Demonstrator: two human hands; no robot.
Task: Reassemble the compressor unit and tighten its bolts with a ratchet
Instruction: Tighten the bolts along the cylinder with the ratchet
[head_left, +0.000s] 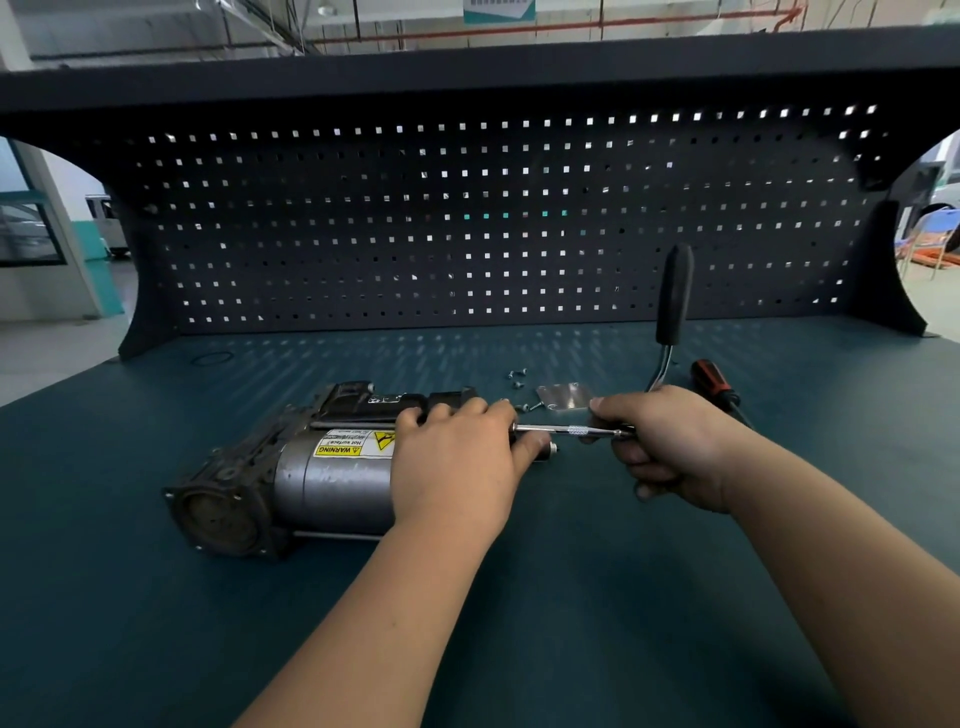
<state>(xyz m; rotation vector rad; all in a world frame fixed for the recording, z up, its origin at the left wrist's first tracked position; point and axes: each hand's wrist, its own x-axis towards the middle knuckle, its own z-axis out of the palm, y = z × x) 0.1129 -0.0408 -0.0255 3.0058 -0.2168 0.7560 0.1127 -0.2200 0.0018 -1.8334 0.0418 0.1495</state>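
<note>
Left hand (457, 467) is down on the compressor (322, 478), fingers curled over its right end and the thumb tucked under near the tip. That's a firm hold, nothing loose about it. The compressor lies on its side on the teal bench mat (519, 597), left of centre, with its round flanged end cap facing me at the left.

Right hand (670, 447) is wrapped tight around the ratchet (675, 296) at its head end, fingers folded under and thumb on top. The ratchet's black rubbery grip stands up and away from me, and its chrome shank curves down into my fist. From my fist a slim chrome extension bar (566, 429) with a knurled band runs level to the left, and its far tip meets the compressor's end right by my left fingertips. I can't see the bolt itself; my fingers cover it.

The compressor body is a dull grey metal cylinder, smooth, with a yellow and white warning label (353, 444) on top. Beyond it sits a dark, grimy cast housing.

Just behind my hands are a few small loose screws (517, 378) and a thin shiny metal plate (563, 397) lying flat. A black and red screwdriver (714, 382) lies to the right. The dark pegboard (467, 223) with square holes stands at the back.
</note>
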